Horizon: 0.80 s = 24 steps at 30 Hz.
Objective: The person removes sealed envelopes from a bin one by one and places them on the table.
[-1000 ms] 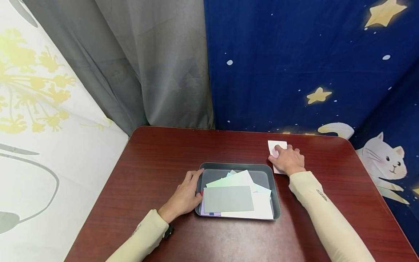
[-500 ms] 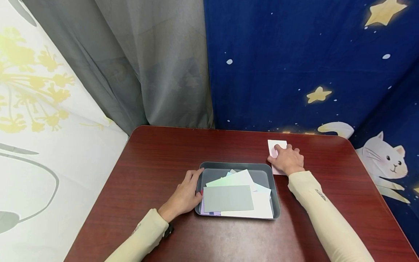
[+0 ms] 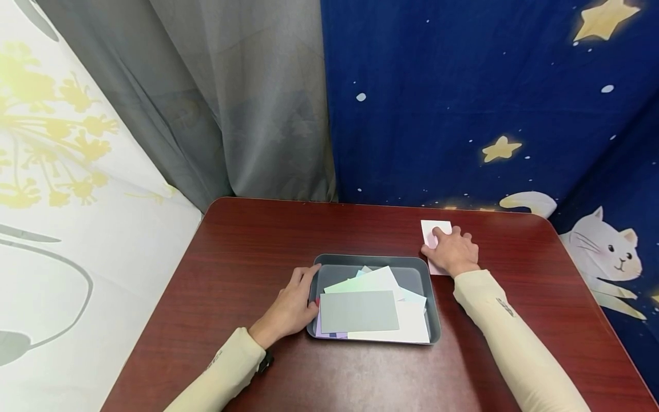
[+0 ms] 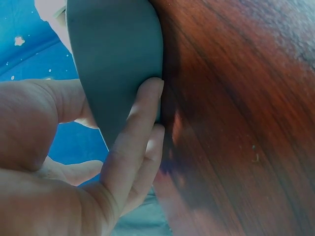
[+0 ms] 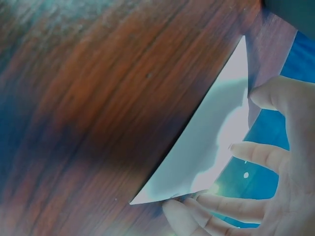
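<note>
A grey tray [image 3: 373,261] lies in the middle of the table, with my left hand [image 3: 289,303] at its left side. My left hand grips the wall there: in the left wrist view fingertips [image 4: 150,88] press the outside of the tray wall [image 4: 115,54] while the thumb passes behind the rim. Beyond the tray's far right corner, a pale pink card [image 3: 437,268] lies on the table under my right hand [image 3: 455,252]. Thumb and outer fingers hold its opposite edges, and the index fingertip [image 5: 236,147] touches the face of the card [image 5: 206,142].
Inside the tray rests a loose pile of cards: a grey card [image 3: 359,312] on top, with white [image 3: 414,320], pale green [image 3: 370,281] and purple ones partly covered. The reddish-brown table [image 3: 247,246] ends at blue [image 3: 412,143] and grey curtains [image 3: 278,143].
</note>
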Motion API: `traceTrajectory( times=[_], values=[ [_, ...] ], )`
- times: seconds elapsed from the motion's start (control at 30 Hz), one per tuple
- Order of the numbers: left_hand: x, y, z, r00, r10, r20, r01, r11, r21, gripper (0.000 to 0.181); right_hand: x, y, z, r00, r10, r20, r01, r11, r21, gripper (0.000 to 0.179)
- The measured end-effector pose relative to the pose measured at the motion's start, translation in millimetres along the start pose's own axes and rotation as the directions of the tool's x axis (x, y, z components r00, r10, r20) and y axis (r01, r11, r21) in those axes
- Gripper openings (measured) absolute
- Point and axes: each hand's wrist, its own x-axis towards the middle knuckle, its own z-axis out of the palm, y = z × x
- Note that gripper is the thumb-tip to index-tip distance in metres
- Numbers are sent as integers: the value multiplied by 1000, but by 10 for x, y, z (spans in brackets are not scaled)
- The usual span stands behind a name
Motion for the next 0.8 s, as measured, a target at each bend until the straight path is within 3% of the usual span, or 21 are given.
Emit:
traceTrajectory(
  times=[0.43, 0.8],
  values=[
    [5, -6, -2, 1000, -2, -2, 2, 1000, 2, 83, -169, -36, -58, 996, -47, -76, 49, 999, 18, 69],
    [-4, -16, 7, 1000, 13, -11, -13, 1000, 10, 82, -429, -267, -175, 976, -151, -156, 153, 988, 0, 43]
  ],
)
